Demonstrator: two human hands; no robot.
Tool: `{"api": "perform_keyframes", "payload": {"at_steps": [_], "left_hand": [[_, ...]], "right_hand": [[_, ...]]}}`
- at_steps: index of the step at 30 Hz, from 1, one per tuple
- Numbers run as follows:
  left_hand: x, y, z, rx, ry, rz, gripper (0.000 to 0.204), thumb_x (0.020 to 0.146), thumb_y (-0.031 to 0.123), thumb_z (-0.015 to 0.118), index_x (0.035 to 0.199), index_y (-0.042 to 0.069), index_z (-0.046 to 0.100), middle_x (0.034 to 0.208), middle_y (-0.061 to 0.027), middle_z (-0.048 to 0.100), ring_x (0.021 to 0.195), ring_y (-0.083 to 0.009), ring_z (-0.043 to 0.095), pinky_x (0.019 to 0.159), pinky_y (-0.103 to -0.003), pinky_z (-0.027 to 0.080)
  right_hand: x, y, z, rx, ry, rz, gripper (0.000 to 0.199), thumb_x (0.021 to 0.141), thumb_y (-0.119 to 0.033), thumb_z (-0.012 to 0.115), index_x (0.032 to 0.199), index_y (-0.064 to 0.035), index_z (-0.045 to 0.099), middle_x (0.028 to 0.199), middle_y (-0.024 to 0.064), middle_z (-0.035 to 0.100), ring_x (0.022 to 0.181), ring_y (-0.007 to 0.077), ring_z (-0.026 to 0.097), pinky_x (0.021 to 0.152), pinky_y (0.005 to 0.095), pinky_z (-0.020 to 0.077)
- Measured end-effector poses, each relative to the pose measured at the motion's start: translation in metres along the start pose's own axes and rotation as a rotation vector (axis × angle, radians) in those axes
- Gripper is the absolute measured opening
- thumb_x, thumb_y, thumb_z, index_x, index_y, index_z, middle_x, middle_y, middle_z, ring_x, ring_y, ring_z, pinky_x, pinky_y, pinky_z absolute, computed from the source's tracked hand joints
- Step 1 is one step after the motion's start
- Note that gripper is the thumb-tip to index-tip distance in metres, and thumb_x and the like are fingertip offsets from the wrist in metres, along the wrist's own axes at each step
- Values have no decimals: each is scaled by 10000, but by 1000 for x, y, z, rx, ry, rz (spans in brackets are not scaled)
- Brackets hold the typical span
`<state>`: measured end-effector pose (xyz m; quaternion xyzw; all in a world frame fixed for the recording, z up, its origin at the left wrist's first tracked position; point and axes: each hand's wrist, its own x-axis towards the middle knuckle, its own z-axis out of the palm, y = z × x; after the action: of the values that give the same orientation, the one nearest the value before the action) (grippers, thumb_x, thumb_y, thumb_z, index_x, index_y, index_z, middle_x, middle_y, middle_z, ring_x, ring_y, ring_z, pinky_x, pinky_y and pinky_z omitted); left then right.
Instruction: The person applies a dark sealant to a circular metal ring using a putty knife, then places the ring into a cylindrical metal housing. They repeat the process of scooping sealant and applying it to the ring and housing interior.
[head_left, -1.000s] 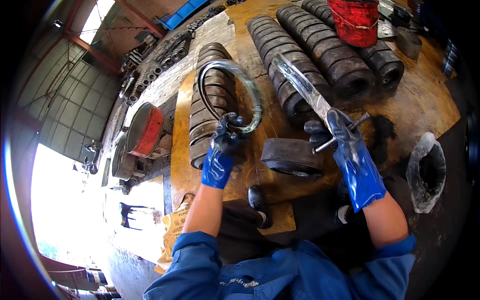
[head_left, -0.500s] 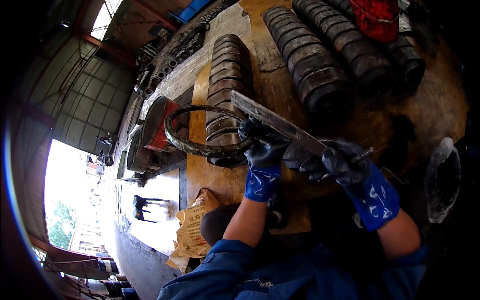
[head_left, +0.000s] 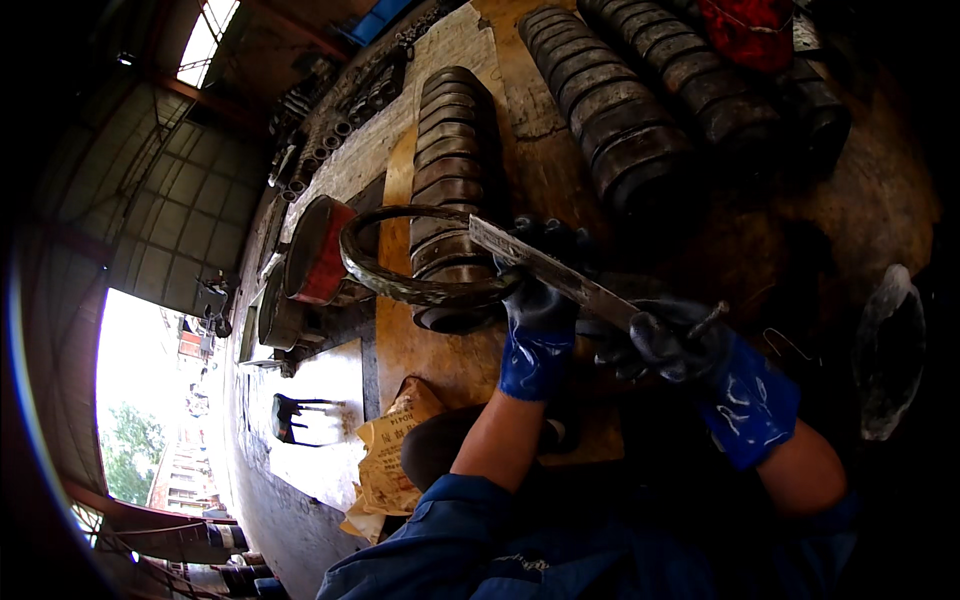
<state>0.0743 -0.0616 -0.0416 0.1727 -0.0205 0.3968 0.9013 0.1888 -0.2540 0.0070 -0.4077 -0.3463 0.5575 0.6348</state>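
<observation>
My left hand [head_left: 540,310], in a black and blue coated glove, grips the right side of a dark, smeared metal ring [head_left: 400,288]. The ring is tilted and hangs out to the left of the hand. In my right hand [head_left: 690,345], gloved alike, is a long, flat grey metal bar that looks like a file [head_left: 560,272]. A thin rod end juts out behind the right fist. The bar's far end lies across the ring's edge close to my left fingers; whether the two touch, I cannot tell. Shadow partly hides the left fingertips.
A row of stacked dark rings [head_left: 455,180] lies just beyond my hands, with longer rows [head_left: 610,110] to the right. A red bucket [head_left: 750,35] stands far right. Left are a red-banded drum [head_left: 318,250], a small dark stool [head_left: 300,418] and a brown paper sack [head_left: 395,450].
The ring and my left hand have shifted slightly right. The bar's far end has dropped a little and moved right, and its angle to the ring has changed slightly.
</observation>
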Motion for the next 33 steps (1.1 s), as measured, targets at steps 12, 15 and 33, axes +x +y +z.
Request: {"api": "perform_keyframes", "payload": {"at_steps": [12, 15, 33], "left_hand": [[-25, 54, 14, 2478, -404, 136, 355, 929, 136, 628, 1275, 79, 578, 1244, -92, 620, 1168, -250, 584, 1014, -403, 469], [-28, 82, 11, 2449, -548, 280, 372, 911, 93, 626, 1276, 46, 573, 1225, -118, 627, 1146, -254, 592, 977, -366, 484], [96, 209, -47, 2147, -197, -2, 192, 954, 134, 563, 1111, 30, 600, 1042, -69, 657, 886, -208, 636, 743, -325, 529]], "right_hand": [[-9, 13, -19, 140, -9, -16, 520, 1018, -367, 503, 1372, 12, 473, 1047, 169, 701, 842, 227, 718, 696, 351, 602], [-16, -11, -5, 39, 3, 4, 573, 1003, -400, 526, 1399, 8, 453, 1080, 166, 690, 844, 222, 711, 699, 353, 598], [-39, -5, -24, 311, 116, 72, 431, 1018, -363, 509, 1219, 13, 568, 932, 144, 697, 770, 194, 691, 670, 344, 592]]}}
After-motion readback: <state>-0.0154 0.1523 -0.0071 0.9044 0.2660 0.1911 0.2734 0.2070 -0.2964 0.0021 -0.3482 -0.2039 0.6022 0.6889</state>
